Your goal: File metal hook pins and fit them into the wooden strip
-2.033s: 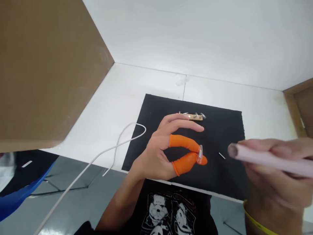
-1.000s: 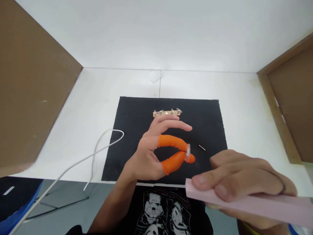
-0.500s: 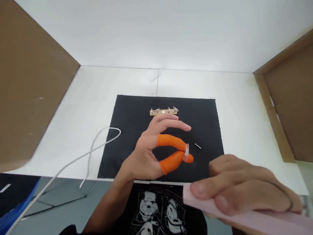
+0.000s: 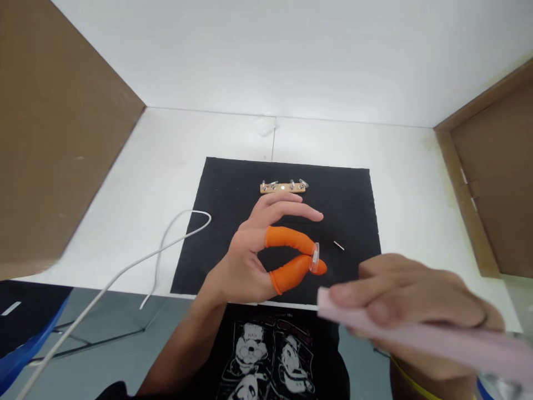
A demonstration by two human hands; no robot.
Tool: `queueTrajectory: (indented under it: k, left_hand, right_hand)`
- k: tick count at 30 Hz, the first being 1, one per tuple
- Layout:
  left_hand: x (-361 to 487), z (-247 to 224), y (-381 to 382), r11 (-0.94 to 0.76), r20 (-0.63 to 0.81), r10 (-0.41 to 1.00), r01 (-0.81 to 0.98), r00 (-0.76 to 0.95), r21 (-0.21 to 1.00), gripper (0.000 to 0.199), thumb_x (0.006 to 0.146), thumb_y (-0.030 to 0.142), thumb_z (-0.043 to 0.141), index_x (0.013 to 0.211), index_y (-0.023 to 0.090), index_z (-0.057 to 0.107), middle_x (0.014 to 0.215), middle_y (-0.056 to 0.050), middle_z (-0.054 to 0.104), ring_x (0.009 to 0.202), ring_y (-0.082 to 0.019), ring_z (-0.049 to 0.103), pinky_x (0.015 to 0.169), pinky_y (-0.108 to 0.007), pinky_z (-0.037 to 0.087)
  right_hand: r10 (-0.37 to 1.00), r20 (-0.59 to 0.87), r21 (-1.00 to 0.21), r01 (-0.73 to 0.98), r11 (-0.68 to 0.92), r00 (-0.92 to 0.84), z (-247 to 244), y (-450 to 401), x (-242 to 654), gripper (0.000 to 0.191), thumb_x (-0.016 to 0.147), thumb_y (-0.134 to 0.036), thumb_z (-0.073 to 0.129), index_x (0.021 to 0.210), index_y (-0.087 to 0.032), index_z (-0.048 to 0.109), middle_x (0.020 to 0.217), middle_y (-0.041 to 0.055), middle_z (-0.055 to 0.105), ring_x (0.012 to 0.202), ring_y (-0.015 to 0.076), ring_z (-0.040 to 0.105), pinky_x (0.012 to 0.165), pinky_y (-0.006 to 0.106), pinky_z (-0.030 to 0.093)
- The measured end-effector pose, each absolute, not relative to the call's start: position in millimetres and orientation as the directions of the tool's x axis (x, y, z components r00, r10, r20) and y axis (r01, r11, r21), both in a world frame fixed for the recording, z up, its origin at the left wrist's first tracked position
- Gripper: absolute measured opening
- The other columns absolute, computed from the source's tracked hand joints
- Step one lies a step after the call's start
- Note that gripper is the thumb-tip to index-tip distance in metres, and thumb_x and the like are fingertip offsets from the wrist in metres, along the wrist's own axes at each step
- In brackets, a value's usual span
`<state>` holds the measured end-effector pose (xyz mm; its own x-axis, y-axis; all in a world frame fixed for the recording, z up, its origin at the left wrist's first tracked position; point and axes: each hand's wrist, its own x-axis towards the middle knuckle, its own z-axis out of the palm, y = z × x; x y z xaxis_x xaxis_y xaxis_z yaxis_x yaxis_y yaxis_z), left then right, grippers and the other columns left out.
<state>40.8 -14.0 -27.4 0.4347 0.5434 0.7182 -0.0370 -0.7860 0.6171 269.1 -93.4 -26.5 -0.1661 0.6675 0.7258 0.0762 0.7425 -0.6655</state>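
Note:
My left hand (image 4: 266,250) hovers over the black mat, with orange finger covers (image 4: 289,237) on its thumb and index finger. Between those two covered tips it pinches a small clear piece (image 4: 315,258), upright and seen nearly side-on. My right hand (image 4: 416,294), close to the camera, grips a long pale pink slab (image 4: 425,336). The slab shows edge-on, so its kind cannot be made out, and its tip points at my left hand without touching it. Beyond my left hand lies a small wooden strip (image 4: 283,188) carrying several clear pieces on metal fittings.
A short thin metal pin (image 4: 338,245) lies on the black mat (image 4: 233,178). A white cable (image 4: 166,244) loops over the mat's left edge. Clear plastic (image 4: 265,126) rests near the back wall. Brown panels (image 4: 62,128) stand on both sides of the white table (image 4: 145,166).
My right hand has lifted the pink slab slightly and brought it up toward my left hand's level. My left hand keeps its pinch on the clear piece. The camera view has shifted a little.

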Motion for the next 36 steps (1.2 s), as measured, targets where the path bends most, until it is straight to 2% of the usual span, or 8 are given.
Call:
queueTrajectory:
  k: [3,7,11,17,21,26,33,36]
  left_hand:
    - [40.5,-26.9,-16.4,-0.789,0.723,0.540,-0.042,0.430,0.613,0.016,0.087,0.009,0.080,0.091,0.023,0.077,0.125,-0.010,0.079,0.132,-0.033,0.063,0.115,-0.058,0.050]
    - [39.0,-24.9,-17.9,-0.791,0.725,0.537,-0.043,0.431,0.611,0.017,0.086,0.007,0.080,0.091,0.022,0.077,0.125,-0.010,0.079,0.132,-0.032,0.062,0.116,-0.057,0.049]
    - [38.3,-23.8,-18.1,-0.781,0.713,0.551,-0.032,0.435,0.623,0.017,0.086,0.006,0.080,0.090,0.022,0.077,0.125,-0.011,0.078,0.132,-0.032,0.061,0.116,-0.057,0.049]
    - [39.7,-23.7,-18.9,-0.780,0.718,0.546,-0.050,0.432,0.623,0.018,0.086,0.004,0.079,0.091,0.021,0.077,0.125,-0.011,0.078,0.131,-0.031,0.062,0.116,-0.056,0.049]
    - [39.6,-22.9,-18.2,-0.776,0.718,0.547,-0.062,0.431,0.628,0.017,0.085,0.003,0.079,0.090,0.019,0.077,0.124,-0.014,0.078,0.131,-0.031,0.061,0.116,-0.054,0.049]
    - [38.0,-23.2,-17.8,-0.772,0.712,0.552,-0.056,0.434,0.633,0.017,0.085,0.004,0.081,0.090,0.020,0.077,0.125,-0.012,0.077,0.133,-0.031,0.060,0.117,-0.054,0.048]
    - [40.5,-23.6,-17.7,-0.777,0.720,0.538,-0.073,0.439,0.625,0.014,0.085,0.003,0.079,0.089,0.017,0.077,0.124,-0.015,0.077,0.131,-0.031,0.061,0.116,-0.052,0.049]
    - [40.2,-24.2,-17.3,-0.773,0.713,0.547,-0.065,0.439,0.632,0.017,0.084,0.002,0.079,0.089,0.018,0.077,0.124,-0.014,0.077,0.132,-0.030,0.060,0.117,-0.052,0.048]
  right_hand:
    - [0.624,0.781,-0.625,0.080,0.777,0.037,-31.5,-86.6,273.6,0.041,0.082,-0.005,0.084,0.116,-0.027,0.076,0.113,-0.0022,0.084,0.094,0.0192,0.083,0.078,0.027,0.072]
    - [0.623,0.737,-0.664,0.113,0.739,0.261,-39.6,-83.1,271.4,0.046,0.078,-0.008,0.091,0.113,-0.031,0.073,0.110,-0.0042,0.083,0.101,0.0220,0.082,0.081,0.034,0.074]
    - [0.736,0.660,-0.748,0.038,0.663,0.152,-39.6,-87.5,267.8,0.047,0.073,-0.024,0.098,0.109,-0.035,0.071,0.105,-0.0038,0.082,0.101,0.0293,0.082,0.080,0.046,0.074]
    - [0.756,0.646,-0.763,0.054,0.645,0.106,-34.4,-87.5,281.0,0.041,0.076,-0.029,0.096,0.109,-0.034,0.072,0.103,-0.0020,0.082,0.101,0.0290,0.082,0.084,0.047,0.072]
    - [0.678,0.734,-0.677,0.122,0.726,0.044,-27.3,-85.7,281.5,0.031,0.082,-0.021,0.091,0.107,-0.030,0.073,0.095,-0.0045,0.083,0.091,0.0221,0.083,0.081,0.036,0.070]
    - [0.510,0.779,-0.497,0.137,0.857,-0.365,-17.2,-86.4,270.9,0.011,0.097,-0.024,0.077,0.103,-0.019,0.070,0.105,0.0030,0.085,0.071,0.0159,0.082,0.058,0.029,0.063]
    - [0.601,0.771,-0.630,0.116,0.768,0.213,-32.1,-77.6,274.7,0.046,0.080,0.000,0.086,0.115,-0.027,0.073,0.115,-0.0077,0.083,0.107,0.0126,0.080,0.090,0.020,0.069]
    - [0.588,0.808,-0.585,0.089,0.806,-0.017,-27.0,-80.8,272.0,0.028,0.087,-0.011,0.085,0.109,-0.023,0.073,0.111,-0.0052,0.084,0.094,0.0132,0.083,0.079,0.021,0.070]
